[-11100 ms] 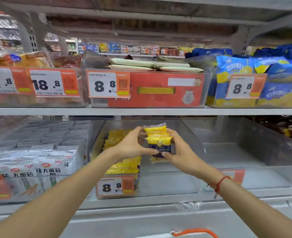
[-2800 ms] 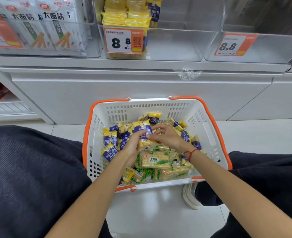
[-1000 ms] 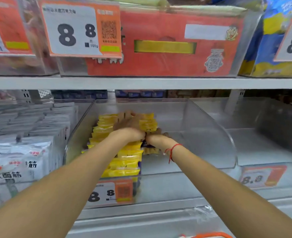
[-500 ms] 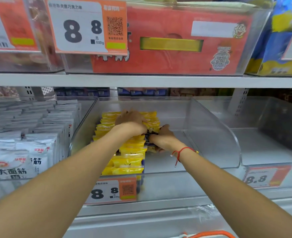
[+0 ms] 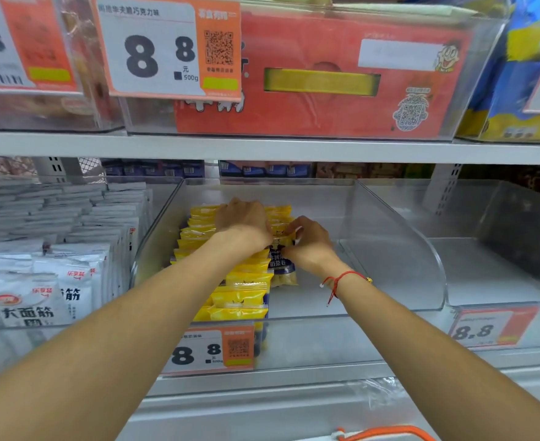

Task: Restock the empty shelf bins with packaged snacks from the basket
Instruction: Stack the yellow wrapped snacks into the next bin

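Since 2.8 s ago both hands left the basket (image 5: 386,431) and came up into the clear bin (image 5: 399,249). Left hand (image 5: 245,222) now lies over the back of the yellow snack row (image 5: 240,281); right hand (image 5: 310,241) pinches a blue-and-yellow packet (image 5: 281,265) beside that row. Over the last second the right hand drew nearer the front, and more of the packet shows.

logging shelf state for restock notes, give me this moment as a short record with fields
bin being filled: clear middle bin, lower shelf
stock in it: row of yellow snack packs along its left side
left hand: rests on the back of the row, fingers hidden
right hand: fingers curled on a blue and yellow pack beside the row
bin to the right: no stock visible
price tag: 8.8
basket: only an orange handle shows at bottom edge
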